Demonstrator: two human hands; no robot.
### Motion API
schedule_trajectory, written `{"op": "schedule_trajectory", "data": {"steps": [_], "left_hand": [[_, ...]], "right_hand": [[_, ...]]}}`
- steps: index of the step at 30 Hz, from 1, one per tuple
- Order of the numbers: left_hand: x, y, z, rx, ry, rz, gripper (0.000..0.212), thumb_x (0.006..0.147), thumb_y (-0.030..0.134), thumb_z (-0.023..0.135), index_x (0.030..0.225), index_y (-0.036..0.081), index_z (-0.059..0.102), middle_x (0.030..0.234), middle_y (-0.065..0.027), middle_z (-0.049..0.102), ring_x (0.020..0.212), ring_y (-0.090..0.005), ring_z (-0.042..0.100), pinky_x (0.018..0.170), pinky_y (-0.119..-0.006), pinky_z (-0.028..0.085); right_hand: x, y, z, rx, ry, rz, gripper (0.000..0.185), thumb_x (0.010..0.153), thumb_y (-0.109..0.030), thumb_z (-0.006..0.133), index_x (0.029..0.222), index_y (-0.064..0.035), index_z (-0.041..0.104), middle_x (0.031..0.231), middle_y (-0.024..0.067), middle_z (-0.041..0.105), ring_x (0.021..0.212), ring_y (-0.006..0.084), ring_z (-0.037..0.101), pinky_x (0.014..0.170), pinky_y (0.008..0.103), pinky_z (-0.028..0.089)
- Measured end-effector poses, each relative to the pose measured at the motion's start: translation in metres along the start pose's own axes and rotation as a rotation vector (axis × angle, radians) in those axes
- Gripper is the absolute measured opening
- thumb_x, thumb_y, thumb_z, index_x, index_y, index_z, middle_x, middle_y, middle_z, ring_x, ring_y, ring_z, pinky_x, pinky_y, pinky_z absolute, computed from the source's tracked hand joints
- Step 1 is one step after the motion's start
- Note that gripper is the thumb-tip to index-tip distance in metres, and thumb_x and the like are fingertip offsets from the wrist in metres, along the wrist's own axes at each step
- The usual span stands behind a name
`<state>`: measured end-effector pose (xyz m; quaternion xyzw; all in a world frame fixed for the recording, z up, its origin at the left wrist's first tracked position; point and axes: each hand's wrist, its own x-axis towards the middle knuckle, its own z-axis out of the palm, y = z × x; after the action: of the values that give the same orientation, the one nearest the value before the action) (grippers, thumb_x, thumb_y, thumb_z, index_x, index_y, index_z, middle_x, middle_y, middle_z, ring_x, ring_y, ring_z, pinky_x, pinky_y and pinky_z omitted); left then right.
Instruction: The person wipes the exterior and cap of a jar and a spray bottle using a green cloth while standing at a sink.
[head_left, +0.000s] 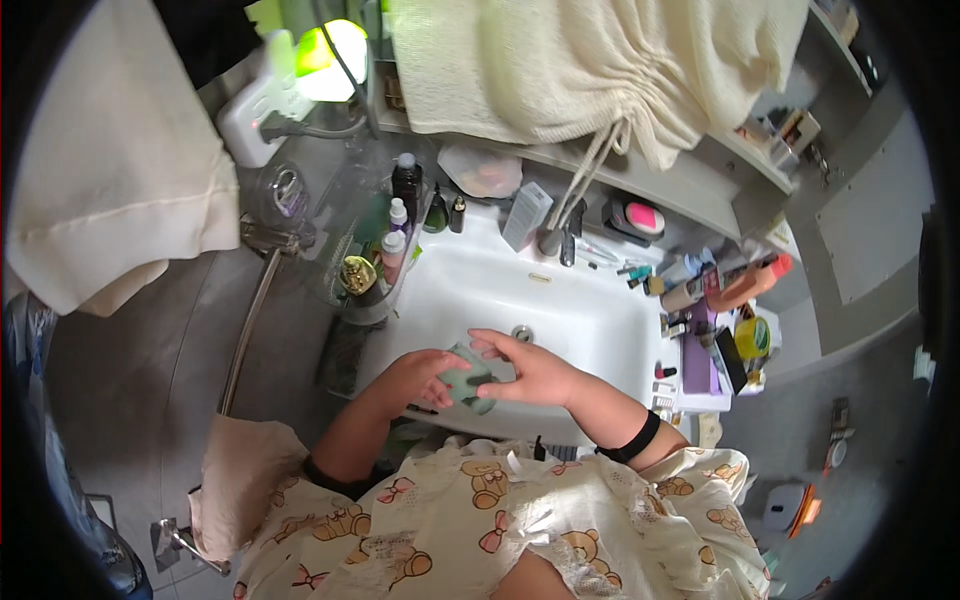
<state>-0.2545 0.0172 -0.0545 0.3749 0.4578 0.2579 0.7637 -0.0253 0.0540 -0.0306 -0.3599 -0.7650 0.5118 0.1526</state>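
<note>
Over the front part of a white washbasin (600, 300), a soft-looking pale green item (471, 381) with dark marks lies between my two hands; its exact kind cannot be told. My left hand (424, 379) has its fingers over the item's left side, and whether they grip it is unclear. Fingers spread, my right hand (529, 371) is at the item's right, the thumb near its edge. Behind the hands is the basin's metal drain (523, 333). The dark faucet (568, 240) stands at the back rim, partly under hanging cords.
A clear plastic caddy (349, 225) with bottles stands at the left rim. Along the right rim are cosmetics, bottles and a purple box (697, 349). A cream drawstring cloth (600, 67) hangs over the back shelf. A plugged-in power adapter (259, 124) is at upper left.
</note>
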Motion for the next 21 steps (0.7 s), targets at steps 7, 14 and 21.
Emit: {"op": "schedule_trajectory", "data": {"steps": [7,14,21], "left_hand": [[0.035,0.001,0.027,0.015,-0.221,0.091,0.045,0.095,0.036,0.043,0.119,-0.001,0.053,0.093,-0.0083,0.061,0.071,-0.0153,0.062,0.068,-0.027,0.05],[0.079,0.005,0.062,0.2,-0.123,0.1,0.033,0.093,0.018,0.049,0.123,0.007,0.051,0.104,-0.0072,0.059,0.081,-0.0156,0.061,0.071,-0.028,0.052],[0.154,0.015,0.02,0.111,0.34,0.222,0.041,0.085,0.016,0.059,0.124,0.008,0.05,0.118,-0.0043,0.05,0.101,-0.015,0.053,0.084,-0.034,0.046]], "right_hand": [[-0.04,0.033,0.011,0.157,0.167,0.227,0.045,0.077,-0.028,0.072,0.111,-0.0038,0.056,0.087,0.0115,0.063,0.078,0.0197,0.06,0.072,0.0316,0.047],[-0.091,0.055,0.0,0.417,0.41,0.409,0.024,0.083,-0.014,0.068,0.1,0.0006,0.06,0.082,0.0026,0.063,0.074,0.0084,0.057,0.068,0.0245,0.047],[-0.145,0.084,0.01,0.564,0.708,0.413,0.033,0.082,-0.014,0.068,0.11,-0.0004,0.057,0.093,0.0061,0.064,0.084,0.0119,0.059,0.076,0.0262,0.048]]}}
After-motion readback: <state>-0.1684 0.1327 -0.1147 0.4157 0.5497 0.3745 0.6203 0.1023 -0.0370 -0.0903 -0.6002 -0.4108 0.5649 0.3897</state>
